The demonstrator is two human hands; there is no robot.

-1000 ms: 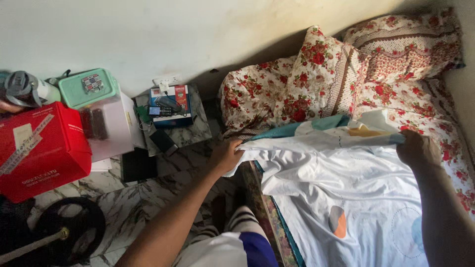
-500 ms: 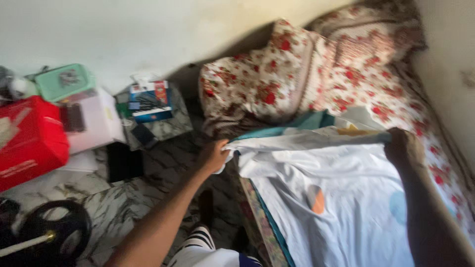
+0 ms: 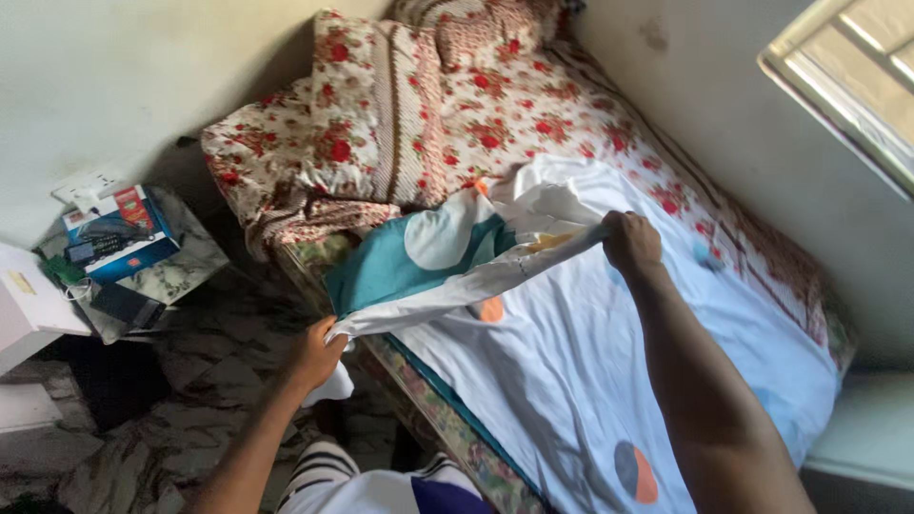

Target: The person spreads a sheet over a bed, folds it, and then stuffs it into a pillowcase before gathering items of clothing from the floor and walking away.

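White bedsheet (image 3: 571, 362) edge (teal underside showing) is clamped in our left hand (image 3: 314, 352) and right hand (image 3: 630, 243), lifted above the mattress (image 3: 447, 433) edge, floor (image 3: 190, 419) open alongside.

The sheet (image 3: 571, 352) is white with orange-and-grey circles — its turned-over side teal with a white circle. The pillows (image 3: 362, 124) and bed cover (image 3: 571, 124) are cream with red roses — the floor (image 3: 219, 324) dark grey marble.

Bare forearms, left hand (image 3: 314, 352), right hand (image 3: 630, 240); white top with dark stripes
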